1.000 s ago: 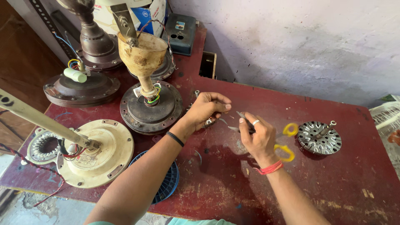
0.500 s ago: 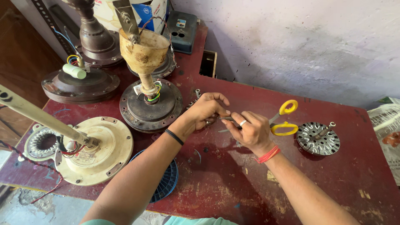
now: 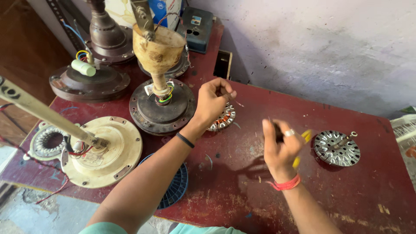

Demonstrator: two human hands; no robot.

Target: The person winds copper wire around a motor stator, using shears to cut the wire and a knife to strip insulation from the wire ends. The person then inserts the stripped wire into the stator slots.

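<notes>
Your hands have pulled apart since the earlier frame. Right hand, frame centre-right, fist closed round the yellow-handled scissors. Bare red table lies open near you. Farther, left hand pinches a thin wire above the copper-wound stator; slotted rotor sits right.

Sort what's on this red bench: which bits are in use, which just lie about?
In use: left hand pinching thin wire; wound stator beneath it; right hand gripping yellow-handled scissors.
Lying about: slotted rotor disc, cream fan motor, dark fan motors, blue fan guard.
</notes>
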